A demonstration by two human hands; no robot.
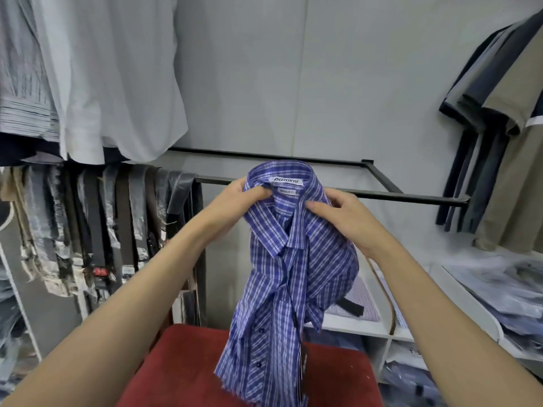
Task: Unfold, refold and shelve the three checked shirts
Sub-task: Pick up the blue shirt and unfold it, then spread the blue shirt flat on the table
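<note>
Blue checked shirt (289, 259) hangs at centre, its tail on the red stool (176, 368) at 6 o'clock. Left hand (244, 198) and right hand (338, 212) pinch the collar. Judged light, limp; hold at the shoulders.

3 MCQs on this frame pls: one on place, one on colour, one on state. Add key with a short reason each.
1. Where do the hands grip the shirt?
A. hem
B. collar
C. cuffs

2. What colour is the surface under the shirt?
A. red
B. green
C. white

3. What state is the shirt in?
A. folded flat
B. on a hanger
C. held up, hanging loose

Key:
1 B: the left hand and right hand pinch either side of the collar.
2 A: the red seat lies below.
3 C: the blue checked shirt droops from the hands, its hem reaching the seat.
</note>
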